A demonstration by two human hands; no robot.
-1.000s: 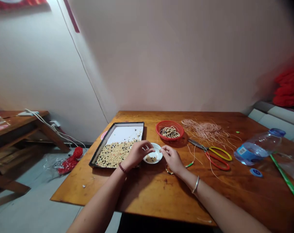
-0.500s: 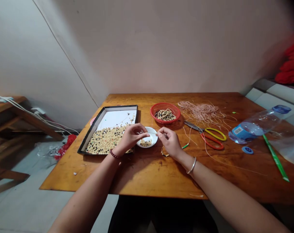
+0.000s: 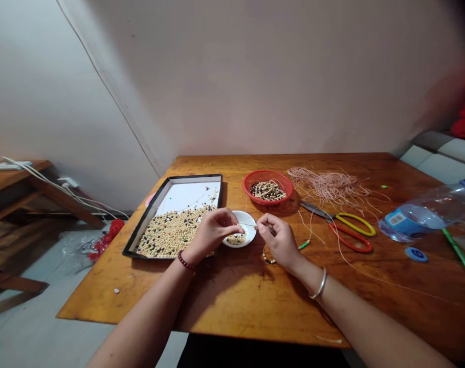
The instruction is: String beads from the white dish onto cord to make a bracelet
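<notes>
Right hand (image 3: 280,239) has a thin strand (image 3: 248,225) pinched, left hand (image 3: 220,230) is narrowed over the white dish (image 3: 251,234) (can't tell if it's got a bead). Beaded string (image 3: 269,260) by the right hand is only partly filled, I reckon; loads of loose beads (image 3: 171,235) sit unstrung in the tray (image 3: 190,193).

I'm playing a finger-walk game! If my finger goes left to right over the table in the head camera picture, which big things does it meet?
Tray of beads → red basket → scissors → plastic bottle.
</notes>
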